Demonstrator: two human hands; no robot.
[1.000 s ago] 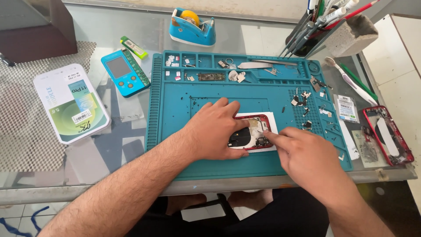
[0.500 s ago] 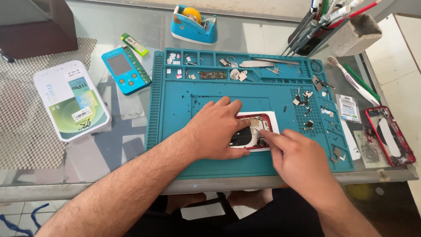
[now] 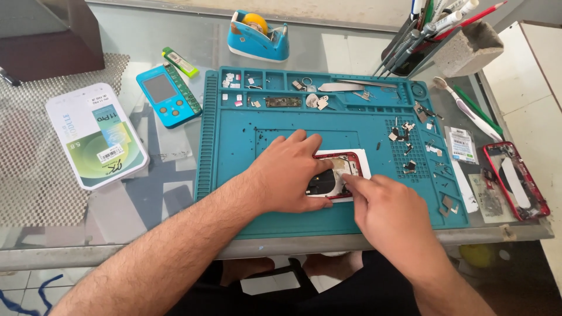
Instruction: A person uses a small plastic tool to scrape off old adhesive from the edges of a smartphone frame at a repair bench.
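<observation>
My left hand lies flat, palm down, on the opened red phone housing at the centre of the frame, fingers spread and pressing it against the teal repair mat; it pins the housing rather than grasping it. My right hand comes in from the lower right, loosely curled, its forefinger and thumb pinched together at the housing's right edge. Whether something small sits between those fingertips I cannot tell. The housing rests on a white sheet, its dark inner parts showing between my two hands.

Along the top of the mat, small screws, brackets and a narrow circuit board fill the shallow compartments, and more tiny parts are scattered on the mat's right side. At the far right of the frame lies a second red phone frame, off the mat, on the glass table. Left of the mat sit a blue handheld tester and, further left, a white and green box. A blue tape dispenser stands at top centre, and a grey holder full of tools at upper right.
</observation>
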